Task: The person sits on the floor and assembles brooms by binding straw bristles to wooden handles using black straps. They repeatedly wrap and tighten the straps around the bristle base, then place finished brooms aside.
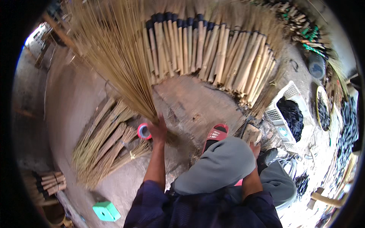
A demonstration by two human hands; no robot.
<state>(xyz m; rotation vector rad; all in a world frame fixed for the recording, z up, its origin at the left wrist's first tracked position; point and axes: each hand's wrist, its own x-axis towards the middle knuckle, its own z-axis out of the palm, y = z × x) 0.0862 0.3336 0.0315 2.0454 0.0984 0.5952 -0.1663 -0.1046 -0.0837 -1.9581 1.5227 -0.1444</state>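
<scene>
My left hand (158,131) is closed round the narrow lower end of a large bundle of broom grass (121,64), whose long stalks fan out up and to the left. Beside that hand, a roll of tape (140,131) with a pink-red rim lies near shorter bundles of dry stalks (110,146). My right hand (256,149) is low beyond my raised knee, next to a pale wooden block (251,134). The knee covers part of this hand, so whether it grips the block is unclear.
Brooms with pale handles (213,53) lie in a curved row at the far side. To the right are a white plastic crate (308,121) with black strips and a round basket (318,95). A green box (106,211) sits at the lower left. A red sandal (218,130) is on my foot.
</scene>
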